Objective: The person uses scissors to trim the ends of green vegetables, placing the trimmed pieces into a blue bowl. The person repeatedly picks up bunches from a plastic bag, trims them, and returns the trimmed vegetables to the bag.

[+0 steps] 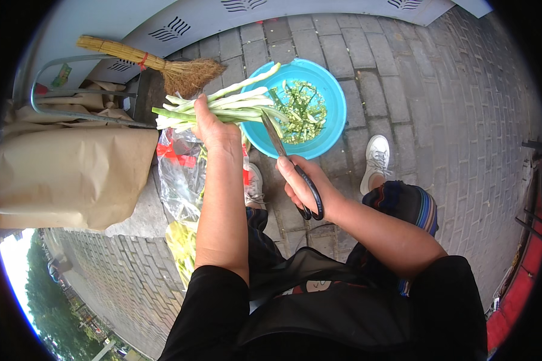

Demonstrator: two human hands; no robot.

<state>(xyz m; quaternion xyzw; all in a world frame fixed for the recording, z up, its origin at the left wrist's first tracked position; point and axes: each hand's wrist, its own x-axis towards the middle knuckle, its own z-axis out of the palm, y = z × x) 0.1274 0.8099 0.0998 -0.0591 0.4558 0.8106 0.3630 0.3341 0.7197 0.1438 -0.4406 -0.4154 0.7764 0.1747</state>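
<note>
My left hand (213, 122) is closed around a bunch of long pale green beans (239, 104), held level over the left rim of a blue plastic basin (335, 101). In my right hand (308, 181) is a pair of scissors with black handles (315, 195); its dark blades point up and left and reach the right ends of the beans. Whether the blades are parted I cannot tell. Small chopped green pieces (303, 113) lie in the basin, which stands on the brick paving between my feet and the grey cabinet.
A straw broom (162, 65) leans at the upper left beside a metal frame (83, 116) and brown paper (72, 176). Clear plastic bags (180, 180) lie left of my legs, near a yellowish bag of green vegetables (181, 248). Grey vented panels (198, 22) border the paving.
</note>
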